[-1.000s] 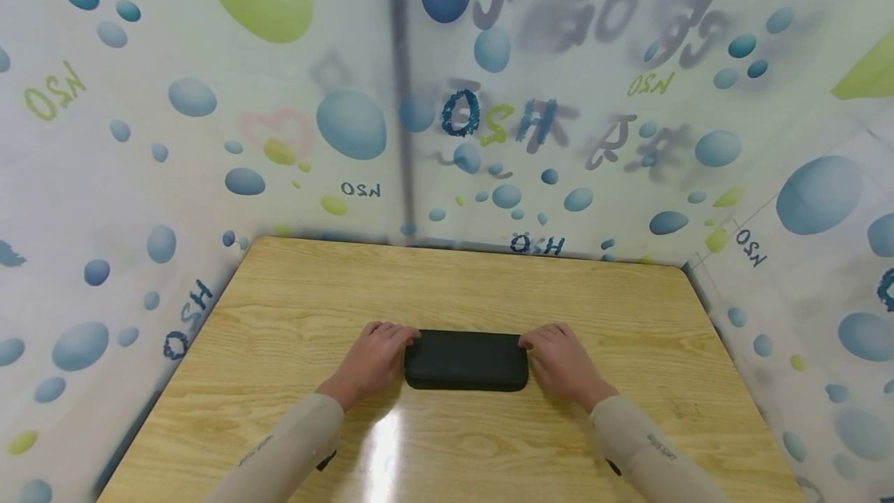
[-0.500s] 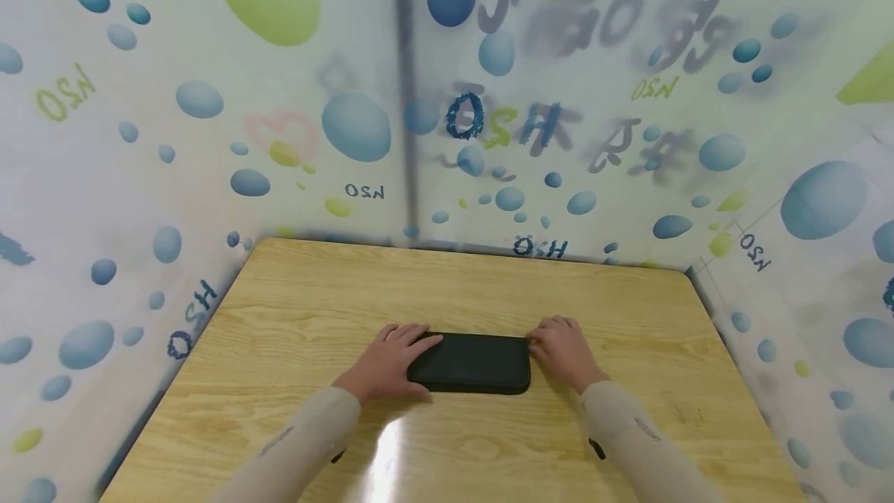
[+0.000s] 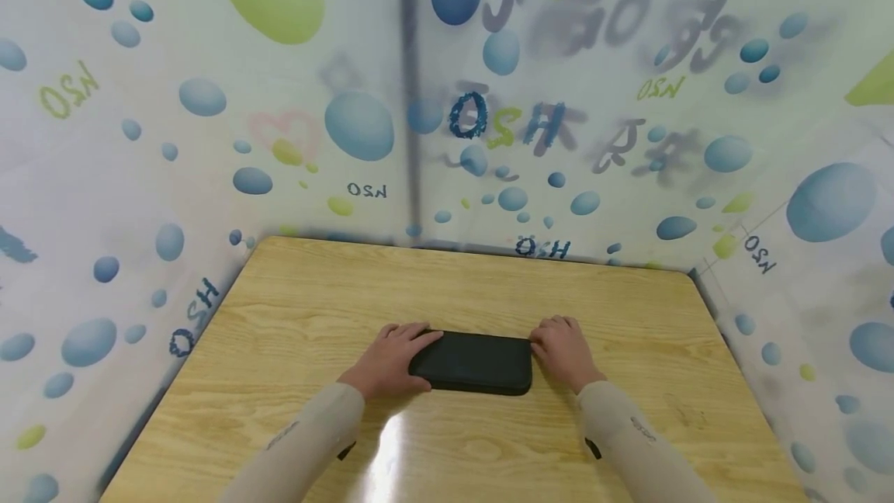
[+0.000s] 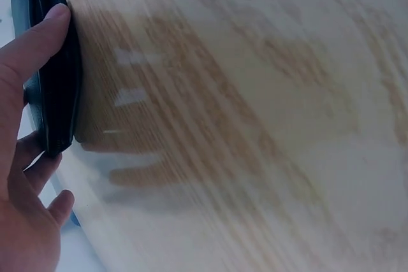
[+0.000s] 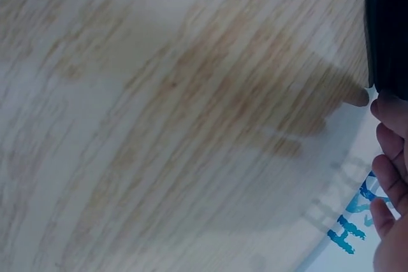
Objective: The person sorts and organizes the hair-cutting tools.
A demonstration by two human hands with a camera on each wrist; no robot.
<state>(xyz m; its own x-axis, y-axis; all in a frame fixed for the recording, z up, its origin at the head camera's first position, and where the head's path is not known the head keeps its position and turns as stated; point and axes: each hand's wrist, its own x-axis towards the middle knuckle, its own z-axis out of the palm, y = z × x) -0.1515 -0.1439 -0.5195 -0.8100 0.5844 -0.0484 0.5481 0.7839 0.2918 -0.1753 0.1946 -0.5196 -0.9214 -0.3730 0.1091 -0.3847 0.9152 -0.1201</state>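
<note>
A flat, black, rounded oblong case (image 3: 478, 362) lies on the wooden table (image 3: 461, 449), its long side facing me. My left hand (image 3: 389, 359) grips its left end, thumb along the near edge and fingers at the far corner. In the left wrist view, the thumb (image 4: 48, 36) presses the dark side of the case (image 4: 60, 87), with other fingers curled beneath its end. At the far right corner, my right hand (image 3: 564, 352) has its fingertips bunched against the case. The right wrist view shows curled fingers (image 5: 390, 173) right at the case's corner; the thumb is hidden.
White walls (image 3: 363, 37) printed with blue and green bubbles and lettering close in the table's back and both sides. Bright glare (image 3: 384, 449) shines on the tabletop near the left forearm. Beige sleeves (image 3: 307, 441) cover both arms.
My left hand has gone from touching the far left corner to gripping the whole left end. My right hand stays at the far right corner, its fingers drawn in. The case has hardly moved.
</note>
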